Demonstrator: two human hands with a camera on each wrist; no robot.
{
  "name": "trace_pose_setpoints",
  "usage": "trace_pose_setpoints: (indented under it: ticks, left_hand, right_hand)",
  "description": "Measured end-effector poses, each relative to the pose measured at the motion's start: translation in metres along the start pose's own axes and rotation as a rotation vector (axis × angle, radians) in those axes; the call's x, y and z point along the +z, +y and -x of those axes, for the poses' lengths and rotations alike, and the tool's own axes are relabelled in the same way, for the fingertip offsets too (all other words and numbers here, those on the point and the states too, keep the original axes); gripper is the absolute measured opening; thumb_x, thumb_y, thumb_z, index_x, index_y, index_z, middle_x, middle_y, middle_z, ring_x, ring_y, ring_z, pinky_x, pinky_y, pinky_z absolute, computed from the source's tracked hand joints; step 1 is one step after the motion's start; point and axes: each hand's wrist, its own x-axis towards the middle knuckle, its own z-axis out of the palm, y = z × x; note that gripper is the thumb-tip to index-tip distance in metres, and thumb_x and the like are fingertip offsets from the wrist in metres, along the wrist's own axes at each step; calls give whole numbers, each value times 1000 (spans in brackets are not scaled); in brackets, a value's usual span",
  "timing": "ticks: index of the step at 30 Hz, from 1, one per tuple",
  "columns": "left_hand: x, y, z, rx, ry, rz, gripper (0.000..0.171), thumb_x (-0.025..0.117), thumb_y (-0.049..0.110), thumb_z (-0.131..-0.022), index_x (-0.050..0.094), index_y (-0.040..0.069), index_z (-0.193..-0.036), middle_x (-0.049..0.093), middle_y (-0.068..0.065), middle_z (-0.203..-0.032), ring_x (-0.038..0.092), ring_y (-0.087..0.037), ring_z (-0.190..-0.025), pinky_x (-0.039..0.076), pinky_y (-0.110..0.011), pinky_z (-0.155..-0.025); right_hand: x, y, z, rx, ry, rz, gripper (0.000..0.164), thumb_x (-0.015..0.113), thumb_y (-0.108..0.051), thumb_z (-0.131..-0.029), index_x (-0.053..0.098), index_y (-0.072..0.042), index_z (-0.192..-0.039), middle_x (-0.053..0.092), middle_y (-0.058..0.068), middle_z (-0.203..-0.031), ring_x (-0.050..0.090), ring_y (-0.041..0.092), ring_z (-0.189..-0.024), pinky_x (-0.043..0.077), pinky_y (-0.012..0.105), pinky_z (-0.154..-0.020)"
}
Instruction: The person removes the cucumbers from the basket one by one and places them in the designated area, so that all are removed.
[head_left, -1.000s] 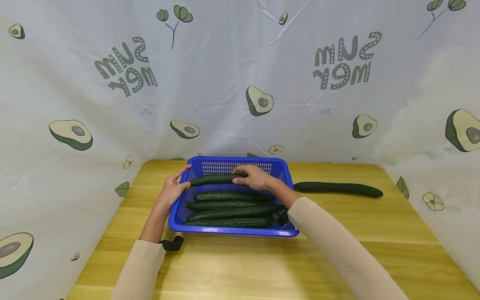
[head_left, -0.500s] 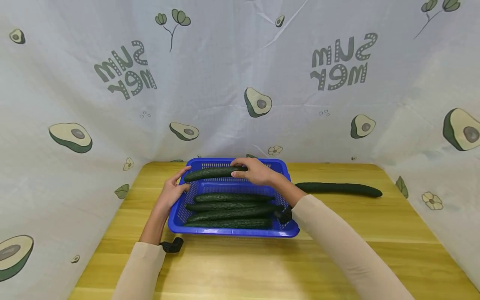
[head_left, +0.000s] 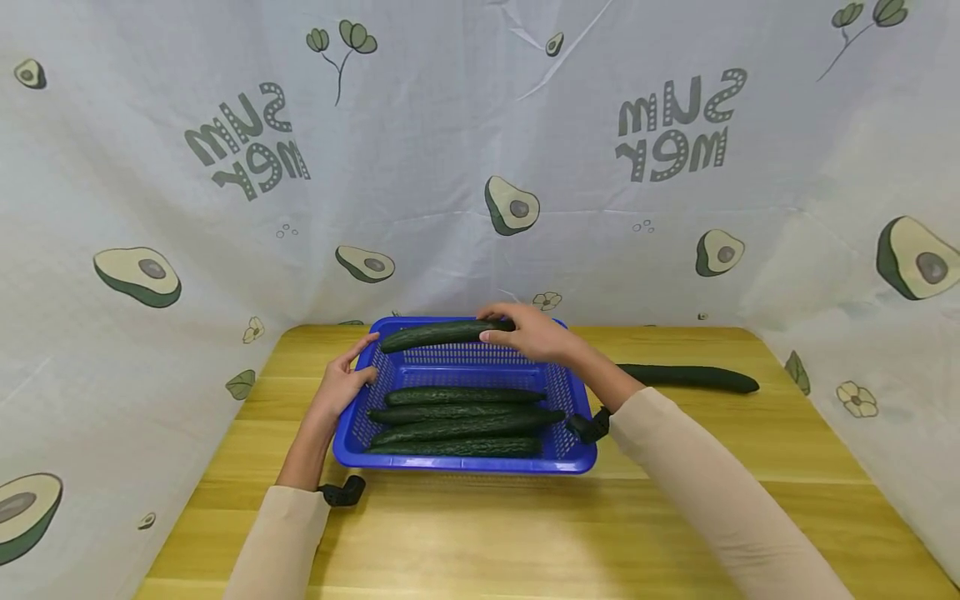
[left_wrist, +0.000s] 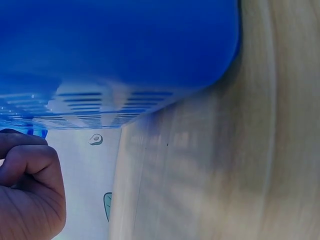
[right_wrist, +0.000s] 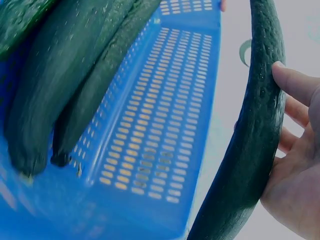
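Note:
My right hand [head_left: 534, 333] grips a dark green cucumber [head_left: 431, 335] near its right end and holds it raised over the back of the blue plastic basket [head_left: 465, 462]. In the right wrist view the thumb and fingers wrap the held cucumber [right_wrist: 250, 130] from the side, beyond the basket's rim. At the left side of the basket, my left hand [head_left: 344, 385] holds the rim, its thumb over the inner side. The left wrist view shows the curled fingers [left_wrist: 30, 165] at the basket's edge. Several more cucumbers [head_left: 457, 427] lie side by side in the front half of the basket.
Another cucumber [head_left: 690, 377] lies on the wooden table [head_left: 450, 533] to the right of the basket, its left end hidden by my right forearm. A white cloth [head_left: 435, 150] printed with avocados hangs behind the table and along its sides.
My right hand has lifted the cucumber from the back of the basket, up and then slightly right. My left hand stays at the basket's rim.

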Motion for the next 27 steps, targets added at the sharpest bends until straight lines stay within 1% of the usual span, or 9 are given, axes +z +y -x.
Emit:
trace_pose_setpoints:
  ticks: [3, 8, 15, 18, 22, 27]
  left_hand:
    - [0, -1, 0, -3, 2, -5, 75, 58, -1, -87, 49, 30, -155, 49, -18, -152, 63, -9, -67, 53, -22, -57]
    - [0, -2, -1, -7, 4, -28, 74, 58, 1, -88, 49, 31, -155, 49, -18, -151, 61, -9, -64, 53, -22, -56]
    - [-1, 1, -1, 4, 6, -40, 73, 57, 2, -90, 46, 30, -157, 49, -21, -150, 63, -10, -69, 55, -23, -57]
    - [-1, 2, 0, -8, 7, -45, 74, 58, 1, -89, 47, 30, -156, 49, -20, -148, 61, -10, -64, 54, -23, -55]
    - [0, 4, 0, -16, 18, -50, 75, 58, 2, -87, 48, 33, -155, 51, -19, -145, 56, -9, -58, 50, -23, -53]
    - [-1, 3, 0, -15, 23, -48, 75, 58, 2, -86, 50, 32, -154, 52, -19, -146, 58, -10, -61, 50, -23, -54]
  right_hand:
    - [-5, 7, 8, -1, 16, -5, 46, 59, -30, -105, 55, -10, -146, 56, 16, -147, 49, 38, -139, 42, 57, -114]
    - [-14, 21, 23, 4, 25, -25, 47, 60, -26, -105, 54, -5, -147, 54, 19, -149, 47, 41, -140, 40, 60, -114]
    - [-24, 40, 45, 17, 59, -31, 46, 60, -27, -105, 56, -5, -144, 54, 21, -147, 47, 42, -139, 37, 64, -115]
    - [-28, 48, 56, 22, 62, -26, 46, 59, -28, -105, 55, -4, -144, 53, 22, -148, 46, 43, -139, 36, 66, -114]
    - [-34, 58, 69, 51, 66, -44, 49, 58, -28, -106, 52, -3, -147, 51, 22, -149, 46, 44, -138, 40, 65, -111]
    - [-43, 67, 84, 71, 83, -43, 48, 58, -26, -106, 52, -2, -147, 52, 24, -149, 47, 45, -137, 41, 66, -110]
